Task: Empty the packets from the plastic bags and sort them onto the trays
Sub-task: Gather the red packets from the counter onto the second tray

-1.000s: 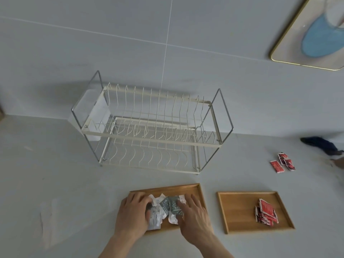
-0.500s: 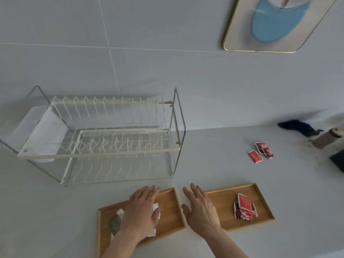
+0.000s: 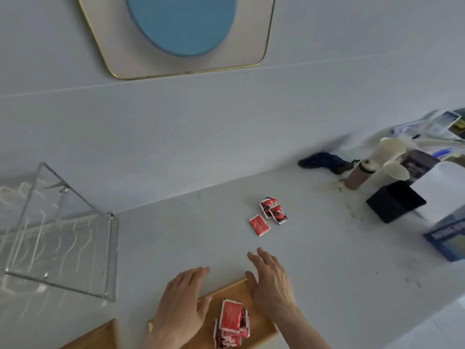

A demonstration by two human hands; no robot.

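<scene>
Three loose red packets [image 3: 269, 214] lie on the pale counter, beyond my hands. A stack of red packets [image 3: 232, 323] sits on the right wooden tray [image 3: 261, 326] at the bottom of the view. My left hand [image 3: 182, 302] hovers flat over that tray's left part, fingers apart, holding nothing. My right hand [image 3: 270, 280] is spread open over the tray's far right corner, a short way short of the loose packets. Only a corner of the left wooden tray [image 3: 100, 336] shows at the bottom left; its packets are out of view.
A wire dish rack with clear end panels [image 3: 60, 238] stands at the left. At the far right are paper cups [image 3: 388, 157], a brown bottle [image 3: 357, 176], a black box [image 3: 395, 201], a blue box [image 3: 450, 238] and a dark cloth [image 3: 324, 162]. A framed mirror [image 3: 183, 34] hangs on the wall.
The view has swung to the right. Both hands left the packets on the left tray and moved right, now over the right tray, the right hand stretched toward the loose red packets.
</scene>
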